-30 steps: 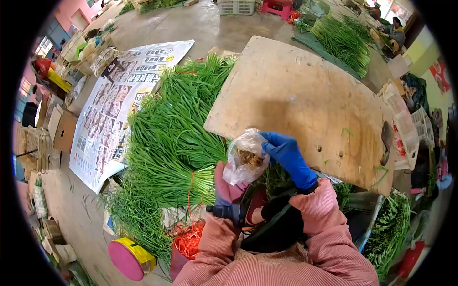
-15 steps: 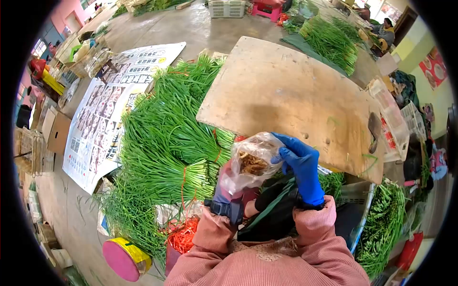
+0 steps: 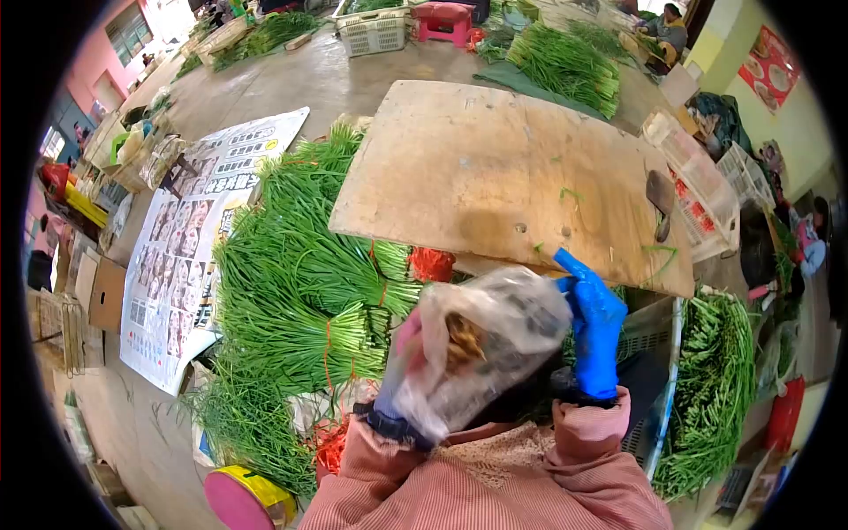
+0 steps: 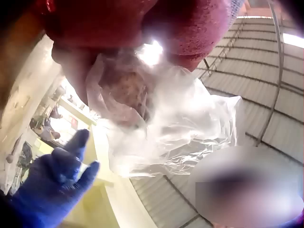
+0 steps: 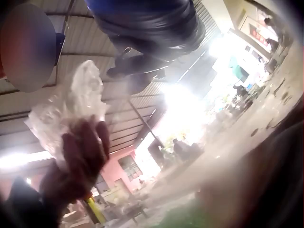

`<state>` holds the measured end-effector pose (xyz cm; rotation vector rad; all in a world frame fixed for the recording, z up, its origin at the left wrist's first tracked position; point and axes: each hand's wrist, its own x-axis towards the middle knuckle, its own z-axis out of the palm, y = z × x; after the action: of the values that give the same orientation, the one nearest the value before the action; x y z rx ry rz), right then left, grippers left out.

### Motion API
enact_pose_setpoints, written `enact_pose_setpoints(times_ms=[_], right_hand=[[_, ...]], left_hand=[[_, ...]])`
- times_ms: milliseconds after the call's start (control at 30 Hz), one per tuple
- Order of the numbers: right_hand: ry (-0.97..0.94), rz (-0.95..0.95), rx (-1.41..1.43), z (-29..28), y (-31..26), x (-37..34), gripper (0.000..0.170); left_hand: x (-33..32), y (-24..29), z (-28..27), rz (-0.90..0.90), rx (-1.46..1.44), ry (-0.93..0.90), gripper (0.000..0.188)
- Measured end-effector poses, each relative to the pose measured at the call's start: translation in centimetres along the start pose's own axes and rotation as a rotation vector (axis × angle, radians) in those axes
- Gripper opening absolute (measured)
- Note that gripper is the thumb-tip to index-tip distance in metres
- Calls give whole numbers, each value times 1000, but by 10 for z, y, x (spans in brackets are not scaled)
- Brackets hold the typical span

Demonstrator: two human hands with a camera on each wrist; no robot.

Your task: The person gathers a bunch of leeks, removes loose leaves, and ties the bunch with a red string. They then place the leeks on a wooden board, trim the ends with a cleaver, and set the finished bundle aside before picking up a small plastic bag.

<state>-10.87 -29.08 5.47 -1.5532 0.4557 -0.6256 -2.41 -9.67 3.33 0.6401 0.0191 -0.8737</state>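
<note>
My left hand [image 3: 408,340] grips a clear plastic bag [image 3: 521,327] holding brown, crumbly-looking contents [image 3: 463,339]. The bag covers most of that hand in the head view; in the right wrist view its fingers curl round the bag's lower part. The bag's loose, wide end spreads toward the right. Just beyond that end is my right hand [image 3: 597,322], in a blue glove. Its index finger points up and away, and in the left wrist view the thumb also stands out, apart from the bag. Nothing shows in this hand.
A worn wooden board [image 3: 477,168] lies ahead, with a dark blade [image 3: 659,192] at its right. Bundles of green stalks [image 3: 300,265] are heaped at left, beside a printed sheet [image 3: 185,256]. A crate [image 3: 658,353] and more greens [image 3: 707,397] stand at right; a pink-topped stool [image 3: 237,499] is lower left.
The bag has come closer to my body and spread out toward the right. My right hand has moved from the bag's upper edge to the right, with its index finger now extended.
</note>
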Motion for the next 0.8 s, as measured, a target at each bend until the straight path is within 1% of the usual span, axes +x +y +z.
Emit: enact_pose_setpoints(times_ms=[33, 67, 100, 167, 200, 233, 267, 333, 400, 433, 533, 633, 667, 700, 767, 800], right_hand=[[64, 28, 48, -8, 5, -4, 38], [68, 16, 54, -18, 17, -8, 40], [30, 69, 27, -27, 14, -11, 39], [85, 124, -8, -39, 28, -22, 38], [91, 106, 47, -38, 31, -28, 37], [74, 151, 28, -43, 32, -32, 37], [93, 154, 31, -42, 36, -36, 39], [131, 145, 31, -43, 41, -41, 42], [61, 183, 22, -46, 44, -45, 35], [63, 182, 26, -48, 48, -46, 35], [-12, 243, 26, -46, 57, -41, 32], [-121, 297, -8, -19, 57, -26, 30], [-207, 295, -106, -8, 60, -16, 28], [-221, 310, -113, 2, 66, -7, 28], [-441, 238, -273, 21, 83, 11, 26], [-454, 190, -442, 32, 84, 20, 25]], left_hand=[[-19, 4, 15, -17, 24, -38, 41], [-30, 5, 20, -60, 54, -113, 43], [-38, 5, 24, -123, 109, -231, 46], [-49, 5, 32, -242, 205, -523, 51], [-54, 6, 36, -291, 230, -673, 53], [-57, 8, 40, -325, 244, -804, 56], [-58, 8, 44, -353, 244, -907, 58], [-57, 8, 48, -365, 247, -1032, 60], [-54, 8, 46, -340, 252, -1032, 59], [-54, 7, 45, -323, 260, -1020, 59], [-58, 17, 34, -271, 290, -949, 58], [-62, 34, 17, -183, 315, -845, 56], [-63, 37, 12, -162, 311, -813, 56], [-64, 38, 7, -137, 307, -787, 56], [-65, 33, -2, -87, 276, -743, 55], [-65, 30, -7, -60, 251, -726, 55]])
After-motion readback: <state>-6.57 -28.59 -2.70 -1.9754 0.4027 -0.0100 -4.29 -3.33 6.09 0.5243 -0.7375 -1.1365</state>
